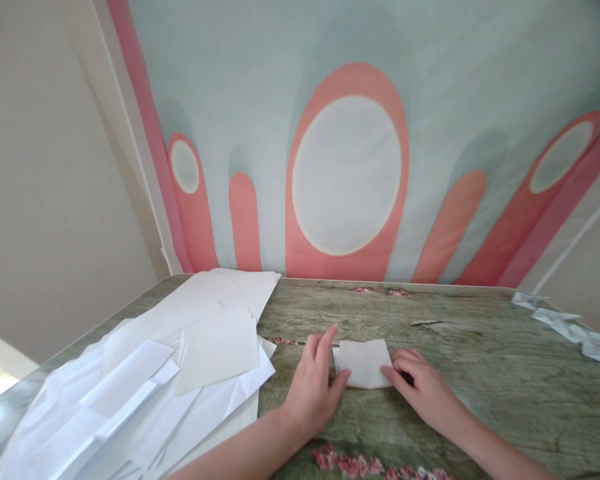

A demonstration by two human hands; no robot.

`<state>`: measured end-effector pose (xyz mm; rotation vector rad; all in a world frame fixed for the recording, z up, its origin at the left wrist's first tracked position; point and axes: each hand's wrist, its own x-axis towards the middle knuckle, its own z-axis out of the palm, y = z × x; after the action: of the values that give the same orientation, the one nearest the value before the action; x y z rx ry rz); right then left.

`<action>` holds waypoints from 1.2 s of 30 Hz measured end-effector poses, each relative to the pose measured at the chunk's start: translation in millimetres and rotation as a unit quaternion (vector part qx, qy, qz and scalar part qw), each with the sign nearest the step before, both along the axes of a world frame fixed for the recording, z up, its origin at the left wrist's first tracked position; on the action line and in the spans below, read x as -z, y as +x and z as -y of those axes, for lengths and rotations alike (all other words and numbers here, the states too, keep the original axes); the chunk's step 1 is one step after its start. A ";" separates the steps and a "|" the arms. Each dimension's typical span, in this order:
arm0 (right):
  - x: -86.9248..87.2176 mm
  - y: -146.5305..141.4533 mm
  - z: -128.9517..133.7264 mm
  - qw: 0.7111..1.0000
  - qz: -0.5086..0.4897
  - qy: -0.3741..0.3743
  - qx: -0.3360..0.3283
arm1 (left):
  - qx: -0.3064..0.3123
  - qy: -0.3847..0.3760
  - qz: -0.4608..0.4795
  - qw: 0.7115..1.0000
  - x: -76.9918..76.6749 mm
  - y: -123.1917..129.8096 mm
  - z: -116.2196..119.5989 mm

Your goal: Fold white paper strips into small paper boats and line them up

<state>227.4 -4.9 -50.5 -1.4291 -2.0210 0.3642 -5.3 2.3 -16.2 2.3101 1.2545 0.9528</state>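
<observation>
A small folded sheet of white paper (365, 364) lies on the table in front of me, with a crease running down its middle. My left hand (312, 383) is at its left side, fingers stretched out and apart, the thumb touching the paper's lower left edge. At the right edge, my right hand (423, 387) pinches the paper between thumb and curled fingers. Part of another paper layer shows at the left edge, beside my left fingers.
A large messy pile of white papers (215, 353), some folded, covers the table's left side. Several small folded paper pieces (560, 325) line the right edge. The wood-patterned tabletop (480, 373) meets a backdrop (345, 267) with pink arches.
</observation>
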 end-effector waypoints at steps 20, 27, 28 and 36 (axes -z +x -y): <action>3.6 -0.7 0.2 1.000 0.010 0.013 0.013 | 0.161 0.017 -0.281 0.946 -13.1 1.8 21.9; 2.6 -1.7 2.2 0.999 0.022 0.030 0.031 | 0.165 0.008 -0.278 0.946 -10.4 1.4 20.8; 2.2 -1.8 2.3 0.999 0.024 0.031 0.031 | 0.164 0.008 -0.278 0.946 -10.0 1.4 20.8; 2.5 -2.2 1.0 0.998 0.036 0.032 0.032 | 0.160 0.006 -0.275 0.948 -10.5 2.2 22.2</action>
<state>225.2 -5.8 -53.1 -1.4827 -2.0199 0.2220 -3.2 -19.9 -5.7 2.7818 0.9937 0.2081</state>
